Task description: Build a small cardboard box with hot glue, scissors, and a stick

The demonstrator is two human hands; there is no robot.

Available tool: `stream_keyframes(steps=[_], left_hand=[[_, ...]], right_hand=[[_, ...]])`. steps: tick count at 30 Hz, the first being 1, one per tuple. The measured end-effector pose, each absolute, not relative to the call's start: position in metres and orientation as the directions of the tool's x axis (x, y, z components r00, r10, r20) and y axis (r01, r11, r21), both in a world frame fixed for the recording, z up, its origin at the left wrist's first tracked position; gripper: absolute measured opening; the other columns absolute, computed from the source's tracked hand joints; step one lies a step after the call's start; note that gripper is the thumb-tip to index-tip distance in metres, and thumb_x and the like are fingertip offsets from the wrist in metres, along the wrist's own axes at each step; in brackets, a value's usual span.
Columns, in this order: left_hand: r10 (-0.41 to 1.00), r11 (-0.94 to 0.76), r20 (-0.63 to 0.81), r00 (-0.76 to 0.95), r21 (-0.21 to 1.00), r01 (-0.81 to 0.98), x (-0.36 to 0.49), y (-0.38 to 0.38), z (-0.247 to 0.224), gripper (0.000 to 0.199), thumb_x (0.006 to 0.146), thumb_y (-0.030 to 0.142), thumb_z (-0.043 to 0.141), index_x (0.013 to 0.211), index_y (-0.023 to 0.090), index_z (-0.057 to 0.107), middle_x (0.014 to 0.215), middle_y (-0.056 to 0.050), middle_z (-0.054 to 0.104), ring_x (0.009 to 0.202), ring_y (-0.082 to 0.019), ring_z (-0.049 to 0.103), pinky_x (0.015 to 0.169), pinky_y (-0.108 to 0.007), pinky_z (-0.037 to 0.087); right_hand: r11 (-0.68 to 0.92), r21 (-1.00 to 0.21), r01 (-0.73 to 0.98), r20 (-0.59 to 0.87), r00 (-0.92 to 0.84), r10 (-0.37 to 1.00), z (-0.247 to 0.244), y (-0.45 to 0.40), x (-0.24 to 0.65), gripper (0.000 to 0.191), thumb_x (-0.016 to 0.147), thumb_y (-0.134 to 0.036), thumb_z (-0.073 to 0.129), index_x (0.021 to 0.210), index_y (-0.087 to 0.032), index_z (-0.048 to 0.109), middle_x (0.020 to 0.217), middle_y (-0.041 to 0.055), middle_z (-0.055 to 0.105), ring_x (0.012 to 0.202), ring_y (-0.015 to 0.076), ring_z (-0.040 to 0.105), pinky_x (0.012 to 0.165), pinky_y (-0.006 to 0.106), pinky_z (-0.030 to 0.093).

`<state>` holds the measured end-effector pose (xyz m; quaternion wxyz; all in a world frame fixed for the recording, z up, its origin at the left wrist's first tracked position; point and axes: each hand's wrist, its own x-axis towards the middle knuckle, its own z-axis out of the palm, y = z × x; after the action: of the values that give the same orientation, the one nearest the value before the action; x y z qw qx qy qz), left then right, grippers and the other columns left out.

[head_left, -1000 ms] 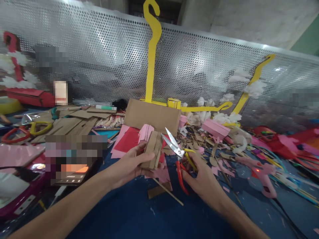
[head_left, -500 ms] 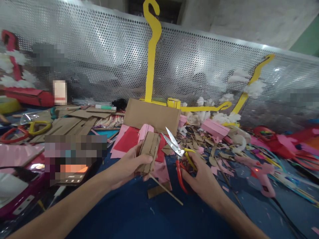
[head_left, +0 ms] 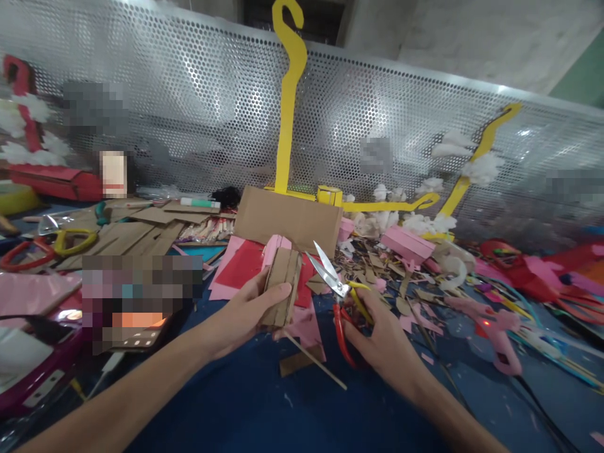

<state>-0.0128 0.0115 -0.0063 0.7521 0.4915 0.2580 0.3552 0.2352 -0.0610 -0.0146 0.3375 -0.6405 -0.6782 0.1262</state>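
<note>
My left hand [head_left: 250,308] is closed around a small brown cardboard box [head_left: 282,277], thumb lying across its upper face. In my right hand [head_left: 377,333] are scissors [head_left: 337,283] with one red and one yellow handle. Their blades stand apart, pointing up and left, to the right of the box without touching it. Behind the box lie red paper [head_left: 240,267] and pink paper [head_left: 221,290]. A thin wooden stick [head_left: 316,360] slants below the box, passing over a cardboard scrap [head_left: 297,363] on the blue table.
A cardboard panel [head_left: 287,217] leans behind my hands, near a tall yellow hook shape [head_left: 285,126]. On the right, a pink glue gun [head_left: 493,327] with a lit red light lies past the paper scraps [head_left: 372,274]. Cardboard strips [head_left: 125,245] and a blurred-out device [head_left: 136,340] are left.
The cardboard box has turned slightly in my left hand, and my thumb has moved up a little on it. My right hand and the scissors stay nearly still.
</note>
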Motion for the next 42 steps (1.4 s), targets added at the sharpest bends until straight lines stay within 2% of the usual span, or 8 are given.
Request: stream_keyframes(steps=[5,10,16,22,32,42], left_hand=[[0.798,0.279,-0.059,0.599,0.918,-0.283,-0.011,0.010,-0.004,0.046,0.091,0.032,0.066,0.132,0.019,0.050,0.082,-0.006,0.062,0.069,-0.019,0.061,0.051,-0.027,0.050],[0.821,0.298,-0.091,0.564,0.910,-0.287,-0.012,0.013,-0.006,0.044,0.081,0.025,0.068,0.122,0.020,0.053,0.086,-0.005,0.061,0.071,-0.021,0.063,0.050,-0.028,0.050],[0.853,0.247,-0.085,0.515,0.935,-0.255,-0.014,0.014,-0.002,0.040,0.087,0.039,0.066,0.119,0.018,0.054,0.075,-0.002,0.060,0.058,-0.017,0.056,0.043,-0.025,0.043],[0.837,0.201,-0.026,0.547,0.943,-0.264,-0.015,0.013,0.002,0.025,0.082,0.039,0.062,0.094,0.018,0.056,0.065,0.000,0.056,0.051,-0.015,0.052,0.042,-0.024,0.041],[0.839,0.228,-0.032,0.543,0.927,-0.297,-0.014,0.010,0.004,0.029,0.074,0.031,0.063,0.099,0.019,0.056,0.075,0.000,0.058,0.051,-0.014,0.052,0.042,-0.025,0.043],[0.859,0.215,-0.048,0.510,0.938,-0.273,-0.014,0.014,-0.001,0.031,0.081,0.038,0.065,0.104,0.019,0.055,0.073,-0.001,0.058,0.054,-0.014,0.052,0.042,-0.023,0.039]], right_hand=[[0.141,-0.596,0.790,0.291,0.049,0.955,-0.015,-0.062,0.235,0.020,0.091,-0.029,0.056,0.110,-0.022,0.055,0.104,0.0074,0.066,0.095,0.0260,0.062,0.081,0.039,0.048],[0.153,-0.604,0.782,0.302,0.047,0.952,-0.015,-0.062,0.235,0.024,0.091,-0.029,0.057,0.114,-0.021,0.055,0.108,0.0081,0.067,0.100,0.0270,0.063,0.080,0.038,0.049],[0.144,-0.599,0.788,0.295,0.050,0.954,-0.015,-0.062,0.236,0.020,0.090,-0.030,0.058,0.108,-0.022,0.056,0.102,0.0052,0.067,0.092,0.0245,0.063,0.079,0.037,0.049],[0.150,-0.597,0.788,0.297,0.044,0.954,-0.016,-0.061,0.236,0.018,0.091,-0.029,0.057,0.107,-0.022,0.055,0.100,0.0055,0.065,0.092,0.0251,0.061,0.082,0.039,0.048],[0.149,-0.600,0.786,0.289,0.039,0.957,-0.014,-0.061,0.235,0.013,0.092,-0.030,0.056,0.103,-0.023,0.054,0.096,0.0042,0.063,0.087,0.0237,0.059,0.079,0.039,0.047],[0.143,-0.620,0.772,0.280,0.047,0.959,-0.014,-0.062,0.233,0.017,0.091,-0.030,0.057,0.106,-0.023,0.055,0.099,0.0052,0.065,0.091,0.0250,0.061,0.079,0.038,0.048]])
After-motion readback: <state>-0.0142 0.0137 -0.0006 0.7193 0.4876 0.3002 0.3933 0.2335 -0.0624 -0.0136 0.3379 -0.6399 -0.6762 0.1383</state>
